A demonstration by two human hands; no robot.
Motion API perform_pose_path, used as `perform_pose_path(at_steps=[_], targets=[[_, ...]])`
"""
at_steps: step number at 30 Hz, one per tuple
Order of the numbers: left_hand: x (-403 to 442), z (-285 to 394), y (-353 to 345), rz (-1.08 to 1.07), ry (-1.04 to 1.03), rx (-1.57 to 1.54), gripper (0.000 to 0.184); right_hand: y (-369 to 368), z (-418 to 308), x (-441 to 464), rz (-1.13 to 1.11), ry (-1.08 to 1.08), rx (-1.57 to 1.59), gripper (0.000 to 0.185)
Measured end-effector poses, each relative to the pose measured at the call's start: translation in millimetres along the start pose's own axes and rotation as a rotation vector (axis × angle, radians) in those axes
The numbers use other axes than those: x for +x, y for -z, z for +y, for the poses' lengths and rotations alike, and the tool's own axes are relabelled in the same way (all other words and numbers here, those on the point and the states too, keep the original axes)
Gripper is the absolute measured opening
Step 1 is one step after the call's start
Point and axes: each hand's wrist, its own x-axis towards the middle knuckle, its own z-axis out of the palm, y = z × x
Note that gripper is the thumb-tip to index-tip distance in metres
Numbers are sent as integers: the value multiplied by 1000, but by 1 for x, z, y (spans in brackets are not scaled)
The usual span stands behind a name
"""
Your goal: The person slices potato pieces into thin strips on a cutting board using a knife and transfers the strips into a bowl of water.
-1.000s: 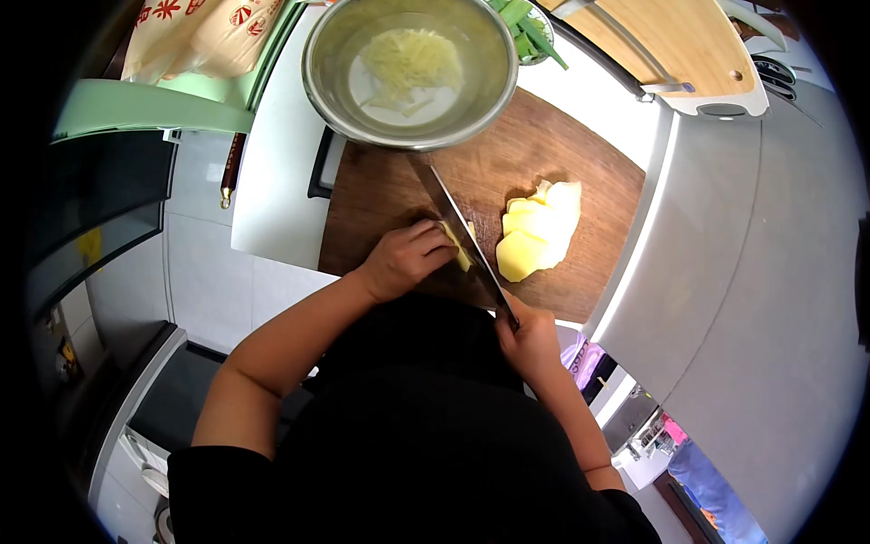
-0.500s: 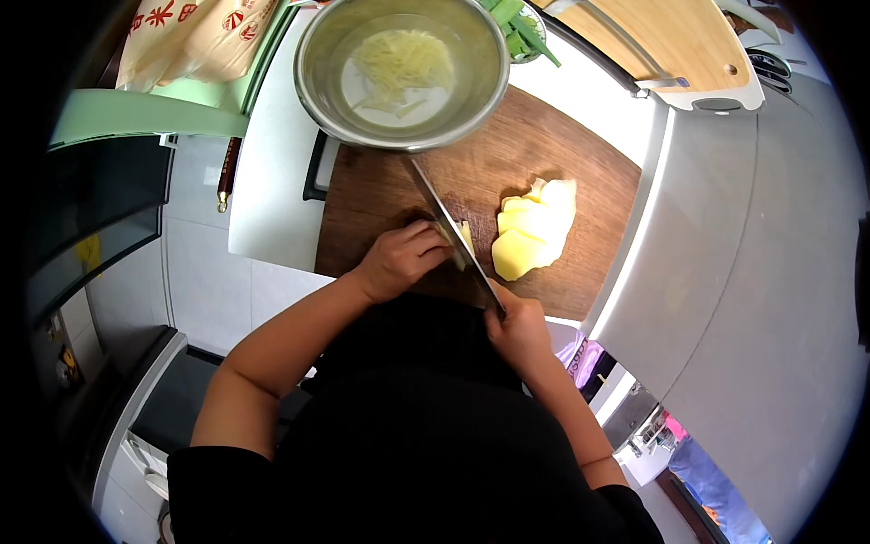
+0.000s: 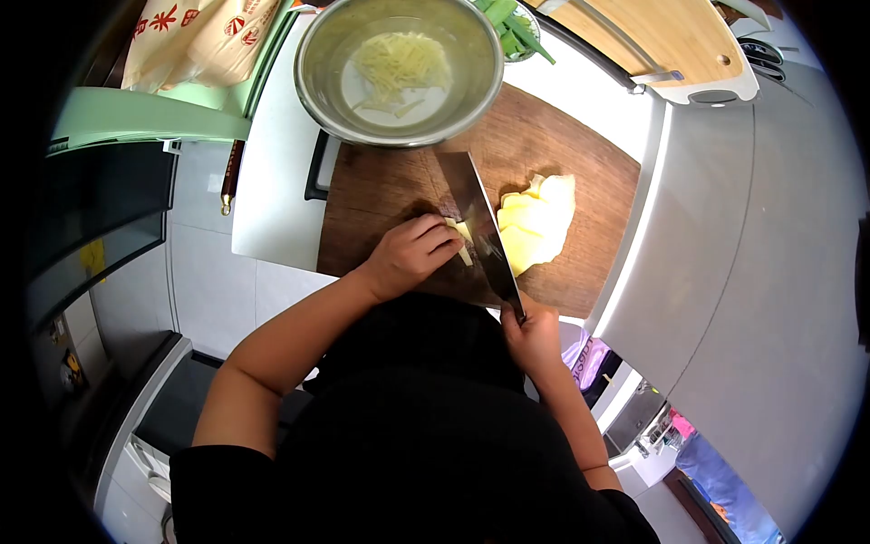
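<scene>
On a brown wooden board (image 3: pixel 372 190), the left hand (image 3: pixel 412 257) holds thin pale-yellow strips (image 3: pixel 465 245) under curled fingers, likely for steadiness; the right hand (image 3: pixel 533 337) grips a broad steel knife (image 3: pixel 480 222).

The bag (image 3: pixel 195 50) bears red characters (image 3: pixel 164 18); 米 is legible, its neighbours unclear; two red emblems (image 3: pixel 235 23) sit alongside; dark letters on the lilac item (image 3: pixel 591 361) are unreadable.

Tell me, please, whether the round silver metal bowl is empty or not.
Not empty: thin pale-yellow strips lie heaped inside the round silver metal bowl, with bare wall showing above them.
</scene>
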Motion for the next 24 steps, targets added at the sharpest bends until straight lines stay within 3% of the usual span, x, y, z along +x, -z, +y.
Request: perform_pose_path(at_steps=[11,14,16,20,24], targets=[[-3,-3,-1,18,35,-10,17,3,-8,-2,-69,-5,-22,8],[-4,-4,-2,16,41,-23,18,2,-8,-3,-82,-5,-60,13],[-3,-4,-4,22,39,-24,18,1,-10,-4,-132,-69,-172,35],[-3,-5,-5,37,33,-21,14,-9,-3,-5,-91,-32,-114,35],[-2,-4,-8,65,27,0,13,-18,3,-1,-56,41,-245,38]])
